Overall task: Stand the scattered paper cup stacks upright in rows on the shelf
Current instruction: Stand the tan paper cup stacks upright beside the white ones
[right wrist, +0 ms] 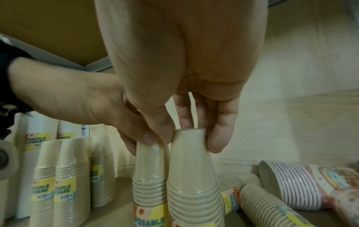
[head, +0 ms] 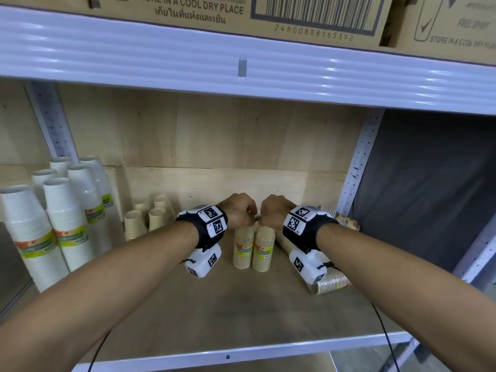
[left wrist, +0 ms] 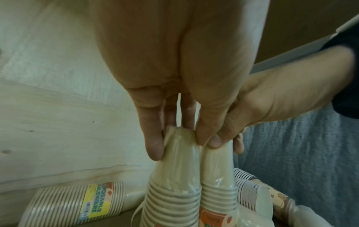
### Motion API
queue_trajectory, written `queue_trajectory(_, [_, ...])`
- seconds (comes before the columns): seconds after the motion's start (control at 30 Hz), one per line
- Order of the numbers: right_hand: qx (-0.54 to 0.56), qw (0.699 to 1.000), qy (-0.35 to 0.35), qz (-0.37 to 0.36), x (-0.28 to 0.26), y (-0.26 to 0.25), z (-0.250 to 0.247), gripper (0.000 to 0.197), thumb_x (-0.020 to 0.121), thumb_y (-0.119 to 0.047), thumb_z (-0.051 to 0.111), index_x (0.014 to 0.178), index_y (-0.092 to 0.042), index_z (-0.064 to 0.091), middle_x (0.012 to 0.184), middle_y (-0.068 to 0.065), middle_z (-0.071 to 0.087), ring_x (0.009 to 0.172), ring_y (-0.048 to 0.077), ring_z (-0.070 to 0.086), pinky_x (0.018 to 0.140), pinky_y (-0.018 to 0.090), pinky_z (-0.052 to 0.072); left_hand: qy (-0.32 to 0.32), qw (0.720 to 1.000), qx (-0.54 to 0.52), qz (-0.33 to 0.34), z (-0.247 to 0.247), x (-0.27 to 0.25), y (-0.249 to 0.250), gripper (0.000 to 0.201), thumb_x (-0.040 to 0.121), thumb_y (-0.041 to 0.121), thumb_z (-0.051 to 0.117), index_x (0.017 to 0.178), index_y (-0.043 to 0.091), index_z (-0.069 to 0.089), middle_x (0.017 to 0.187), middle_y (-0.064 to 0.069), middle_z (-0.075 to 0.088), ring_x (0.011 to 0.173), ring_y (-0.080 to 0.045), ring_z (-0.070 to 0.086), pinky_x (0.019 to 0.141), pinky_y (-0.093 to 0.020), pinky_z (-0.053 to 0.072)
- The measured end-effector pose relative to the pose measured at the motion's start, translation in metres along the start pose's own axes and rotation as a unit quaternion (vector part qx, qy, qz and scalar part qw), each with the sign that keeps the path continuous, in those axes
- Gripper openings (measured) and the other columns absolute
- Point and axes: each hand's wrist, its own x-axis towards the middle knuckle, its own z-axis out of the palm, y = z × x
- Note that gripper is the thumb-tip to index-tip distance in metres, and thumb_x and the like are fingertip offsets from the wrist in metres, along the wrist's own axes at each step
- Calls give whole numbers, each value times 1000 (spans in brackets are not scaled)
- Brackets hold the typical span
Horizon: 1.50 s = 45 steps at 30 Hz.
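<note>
A: What step is this?

B: Two plastic-wrapped stacks of tan paper cups stand mid-shelf, touching. The left hand (head: 239, 210) pinches the left tan stack (head: 243, 247) at its top; the right hand (head: 273, 209) pinches the right tan stack (head: 264, 249).

A: Next?

B: Probably release, then lift the toppled striped paper cup stacks (head: 331, 283) lying right. Behind left, small tan upright stacks (head: 146, 217) and tall white paper cup stacks (head: 64, 216) stand in rows on the wooden shelf (head: 241, 312).

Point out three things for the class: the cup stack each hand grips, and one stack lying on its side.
Left hand's stack (head: 243, 248), head view, on its label.
Right hand's stack (head: 264, 249), head view, on its label.
Lying stack (head: 331, 284), head view, on its ribbed rims.
</note>
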Motion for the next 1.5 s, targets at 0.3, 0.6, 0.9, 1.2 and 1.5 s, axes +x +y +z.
queue_trajectory(0.3, [-4,999,-24,-29,1,0,-4,35,76,-15,63,51,-9,41,54,2,40,48,13,37,46,23,28,-37,999,38,9,-9,-1,3,34,86,15,67,120,17,69,118,-2,67,105,-18,62,87,-27,52])
queue_trajectory(0.6, [21,997,-35,-58,1,-34,-10,32,77,-14,67,54,-10,45,55,3,40,53,15,38,48,23,28,-83,994,58,-33,-39,-26,-14,31,86,10,67,116,17,70,108,1,65,94,-19,66,76,-29,59])
queue_trajectory(0.9, [44,989,-52,-131,1,-97,-7,30,76,-20,74,101,-3,72,95,11,71,76,18,60,64,26,46,-67,988,59,-127,-72,-71,-59,20,81,12,71,97,24,70,99,-1,67,94,-26,69,73,-32,60])
queue_trajectory(1.2, [55,975,-80,-201,-1,-159,3,28,78,-21,75,102,-8,71,99,10,69,88,23,68,71,32,56,-42,979,59,-192,-91,-116,-102,23,78,9,73,96,23,71,91,3,68,83,-17,67,65,-27,57])
queue_trajectory(1.5, [65,964,-79,-245,1,-200,10,26,76,-21,78,97,-7,72,92,9,69,81,20,63,55,22,44,-26,971,39,-233,-97,-146,-133,21,78,11,75,92,26,70,100,0,71,94,-19,68,78,-32,59])
